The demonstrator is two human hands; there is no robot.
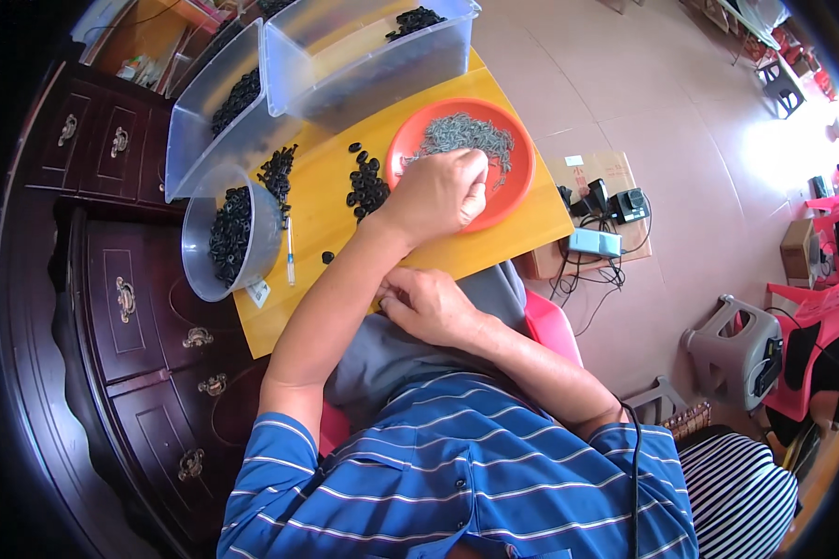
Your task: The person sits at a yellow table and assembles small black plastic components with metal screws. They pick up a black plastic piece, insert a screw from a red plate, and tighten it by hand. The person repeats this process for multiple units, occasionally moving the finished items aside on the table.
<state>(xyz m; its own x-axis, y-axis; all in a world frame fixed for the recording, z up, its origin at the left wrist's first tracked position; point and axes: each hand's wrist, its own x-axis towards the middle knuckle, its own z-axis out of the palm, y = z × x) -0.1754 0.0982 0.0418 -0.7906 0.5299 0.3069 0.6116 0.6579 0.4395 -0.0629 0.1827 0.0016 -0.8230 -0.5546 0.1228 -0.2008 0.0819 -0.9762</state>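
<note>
My left hand is over the near part of an orange plate, fingers curled closed; whatever they pinch is hidden. On the plate lies a heap of small grey metal pieces that look like screws. My right hand is at the table's near edge, below my left forearm, with thumb and fingers bent together. What it holds, if anything, cannot be made out. Left of the plate sit a cluster of round black knob-like parts and one lone black part. Farther left is a pile of slimmer black pieces.
A round clear tub of black parts stands at the yellow table's left edge, beside a pen. Two clear bins stand behind. Dark drawers flank the left; a cardboard box with cables lies right.
</note>
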